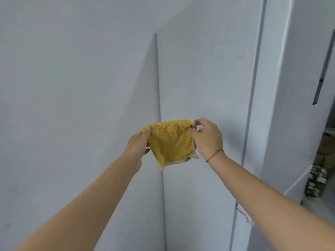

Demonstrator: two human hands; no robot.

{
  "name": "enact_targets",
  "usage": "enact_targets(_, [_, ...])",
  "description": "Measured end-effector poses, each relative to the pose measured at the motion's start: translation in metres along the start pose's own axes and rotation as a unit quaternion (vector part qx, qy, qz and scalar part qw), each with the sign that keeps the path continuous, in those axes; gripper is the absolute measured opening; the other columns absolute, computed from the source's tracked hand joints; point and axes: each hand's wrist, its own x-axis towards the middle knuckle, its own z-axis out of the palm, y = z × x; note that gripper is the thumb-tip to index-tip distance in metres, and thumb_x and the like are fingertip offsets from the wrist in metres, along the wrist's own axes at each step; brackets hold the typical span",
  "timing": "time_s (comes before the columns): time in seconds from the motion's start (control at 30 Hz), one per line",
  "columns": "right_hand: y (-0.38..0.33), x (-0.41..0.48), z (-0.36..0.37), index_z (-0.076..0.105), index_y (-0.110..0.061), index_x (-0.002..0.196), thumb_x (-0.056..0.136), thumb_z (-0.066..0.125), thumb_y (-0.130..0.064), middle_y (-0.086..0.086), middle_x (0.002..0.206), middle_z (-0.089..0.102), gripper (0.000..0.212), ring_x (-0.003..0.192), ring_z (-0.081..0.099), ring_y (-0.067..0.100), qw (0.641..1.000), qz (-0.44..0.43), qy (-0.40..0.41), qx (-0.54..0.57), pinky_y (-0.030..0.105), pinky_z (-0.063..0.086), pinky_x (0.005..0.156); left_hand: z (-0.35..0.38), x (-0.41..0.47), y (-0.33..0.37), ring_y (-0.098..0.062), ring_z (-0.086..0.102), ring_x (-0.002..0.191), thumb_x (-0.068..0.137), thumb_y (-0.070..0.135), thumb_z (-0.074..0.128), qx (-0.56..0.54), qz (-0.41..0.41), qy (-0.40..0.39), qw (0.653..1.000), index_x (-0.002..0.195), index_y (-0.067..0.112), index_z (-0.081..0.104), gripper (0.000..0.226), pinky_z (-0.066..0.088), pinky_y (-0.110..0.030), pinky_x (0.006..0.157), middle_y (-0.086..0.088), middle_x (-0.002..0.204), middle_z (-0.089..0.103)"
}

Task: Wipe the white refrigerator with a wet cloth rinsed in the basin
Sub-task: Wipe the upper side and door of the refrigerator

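Fluffy yellow terry cloth with pale stitched edging (170, 142) held stretched mid-frame, hanging limp; left hand (138, 145) pinches its left top corner, right hand (207, 138) pinches the right corner. Behind it, smooth white refrigerator side panel (208, 78); matte white wall (72, 78) left.

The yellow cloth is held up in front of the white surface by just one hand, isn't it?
Not quite: two hands hold it. The left hand pinches the top left corner of the yellow cloth and the right hand pinches its top right corner, in front of the white surface. The head view shows this.
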Motion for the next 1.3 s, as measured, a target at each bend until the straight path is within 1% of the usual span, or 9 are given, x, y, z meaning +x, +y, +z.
enact_targets(0.13, [-0.002, 0.018, -0.005, 0.055, -0.029, 0.090, 0.095, 0.049, -0.021, -0.005, 0.064, 0.065, 0.011, 0.059, 0.062, 0.012, 0.993, -0.001, 0.109, 0.050, 0.029, 0.051, 0.060, 0.042, 0.040, 0.002, -0.014, 0.061, 0.092, 0.099, 0.039, 0.046, -0.023, -0.001, -0.077, 0.997, 0.103, 0.019, 0.059, 0.024, 0.050, -0.031, 0.086, 0.001, 0.105, 0.062])
enact_targets(0.2, [-0.005, 0.029, -0.009, 0.054, -0.028, 0.095, 0.094, 0.047, -0.017, -0.005, 0.074, 0.070, 0.014, 0.072, 0.067, 0.015, 0.988, -0.037, 0.150, 0.028, 0.035, 0.054, 0.068, 0.063, 0.052, 0.002, -0.015, 0.063, 0.089, 0.099, 0.038, 0.047, -0.043, -0.005, -0.112, 0.993, 0.102, 0.016, 0.060, 0.026, 0.052, -0.028, 0.080, 0.000, 0.102, 0.064])
enact_targets(0.4, [-0.012, 0.061, -0.013, 0.046, -0.014, 0.131, 0.085, 0.054, -0.010, 0.004, 0.118, 0.060, 0.047, 0.109, 0.055, 0.026, 0.935, -0.182, 0.231, -0.197, 0.041, 0.043, 0.092, 0.117, 0.079, 0.010, -0.017, 0.067, 0.079, 0.100, 0.029, 0.048, -0.087, 0.021, -0.209, 0.974, 0.102, 0.011, 0.062, 0.024, 0.055, -0.031, 0.079, -0.005, 0.091, 0.071])
enact_targets(0.5, [-0.006, 0.074, -0.010, 0.034, -0.012, 0.145, 0.079, 0.048, -0.017, 0.004, 0.123, 0.056, 0.067, 0.118, 0.050, 0.025, 0.865, -0.211, 0.261, -0.372, 0.038, 0.022, 0.109, 0.131, 0.091, 0.019, -0.017, 0.066, 0.082, 0.098, 0.030, 0.051, -0.079, 0.035, -0.237, 0.968, 0.101, 0.010, 0.064, 0.025, 0.054, -0.032, 0.083, -0.003, 0.091, 0.072])
enact_targets(0.63, [0.012, 0.091, -0.022, 0.014, -0.014, 0.151, 0.086, 0.043, -0.021, 0.002, 0.148, 0.041, 0.072, 0.140, 0.032, 0.023, 0.784, -0.214, 0.234, -0.534, 0.043, 0.003, 0.119, 0.146, 0.106, 0.030, -0.020, 0.061, 0.091, 0.093, 0.028, 0.060, -0.065, 0.091, -0.213, 0.971, 0.105, 0.011, 0.063, 0.021, 0.049, -0.026, 0.076, -0.001, 0.097, 0.066])
enact_targets(0.73, [0.024, 0.095, -0.036, 0.015, -0.018, 0.153, 0.092, 0.045, -0.034, 0.002, 0.160, 0.016, 0.070, 0.148, 0.012, 0.023, 0.713, -0.180, 0.219, -0.641, 0.047, 0.000, 0.119, 0.154, 0.120, 0.034, -0.017, 0.054, 0.100, 0.085, 0.032, 0.069, -0.057, 0.134, -0.179, 0.973, 0.118, 0.018, 0.052, 0.039, 0.042, -0.025, 0.078, -0.001, 0.112, 0.055])
enact_targets(0.87, [0.009, 0.100, -0.054, 0.017, -0.016, 0.153, 0.094, 0.031, -0.057, 0.004, 0.161, 0.010, 0.073, 0.148, 0.005, 0.024, 0.684, -0.136, 0.264, -0.666, 0.050, -0.002, 0.118, 0.162, 0.133, 0.042, -0.025, 0.044, 0.122, 0.082, 0.045, 0.068, 0.032, 0.235, -0.105, 0.966, 0.133, 0.019, 0.046, 0.061, 0.038, -0.042, 0.103, -0.005, 0.135, 0.042])
enact_targets(1.07, [-0.039, 0.133, -0.093, 0.020, -0.013, 0.152, 0.093, 0.034, -0.060, 0.009, 0.160, 0.014, 0.077, 0.147, 0.009, 0.030, 0.618, -0.113, 0.328, -0.706, 0.048, -0.008, 0.118, 0.173, 0.133, 0.052, -0.030, 0.019, 0.141, 0.090, 0.037, 0.060, 0.080, 0.332, -0.111, 0.933, 0.146, 0.022, 0.031, 0.065, 0.019, -0.046, 0.112, -0.007, 0.155, 0.019])
enact_targets(1.3, [-0.086, 0.170, -0.117, 0.024, -0.012, 0.151, 0.092, 0.030, -0.062, 0.011, 0.158, 0.021, 0.077, 0.146, 0.016, 0.034, 0.575, -0.106, 0.350, -0.732, 0.047, -0.009, 0.116, 0.184, 0.134, 0.046, -0.021, 0.000, 0.147, 0.092, 0.037, 0.056, 0.076, 0.399, -0.132, 0.904, 0.152, 0.030, 0.016, 0.072, 0.003, -0.043, 0.116, -0.004, 0.161, 0.000])
